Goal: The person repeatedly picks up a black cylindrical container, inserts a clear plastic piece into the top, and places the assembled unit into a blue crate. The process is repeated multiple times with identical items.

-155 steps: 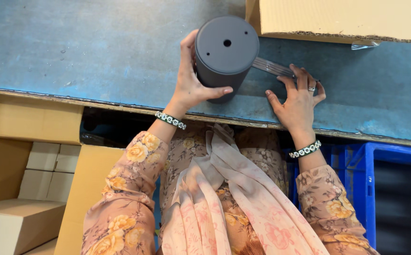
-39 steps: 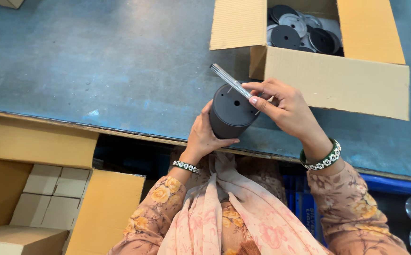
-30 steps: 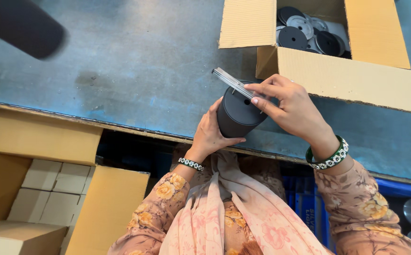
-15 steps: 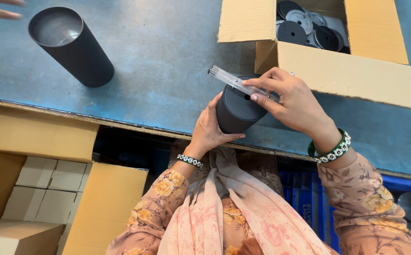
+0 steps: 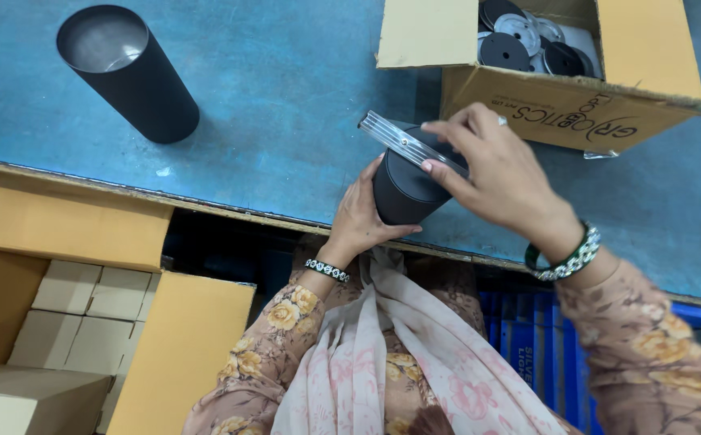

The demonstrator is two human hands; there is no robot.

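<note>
Black cylinder housing [image 5: 403,193] sits at the near edge of the blue bench [image 5: 286,121], tilted a bit toward the person, held off or barely on the surface — can't tell which. Left hand [image 5: 362,221] wraps its lower side from below, fingers curled round the wall, thumb along the front. Right hand [image 5: 499,173] comes over the top, fingertips pinching a flat ribbed silver plate [image 5: 403,141] and pressing it at an angle onto the cylinder's top rim; the plate's far end sticks out past the rim to the left, so it isn't seated flush. Step in hand, as I read it: fitting the plate onto/into the housing's open end. Next move prob needs the plate squared to the opening and pushed down evenly, w/ the left hand bracing so the housing doesn't roll or slip off the edge. Further out: a second black cylinder [image 5: 129,72] stands upright, open end up w/ shiny inside, well apart at far left of the bench. Open cardboard box [image 5: 560,109] just beyond the right hand holds black and silver discs [image 5: 528,40]. Below the bench edge, cardboard cartons [image 5: 76,306] w/ small boxes at left, blue crate [image 5: 528,338] at right.
</note>
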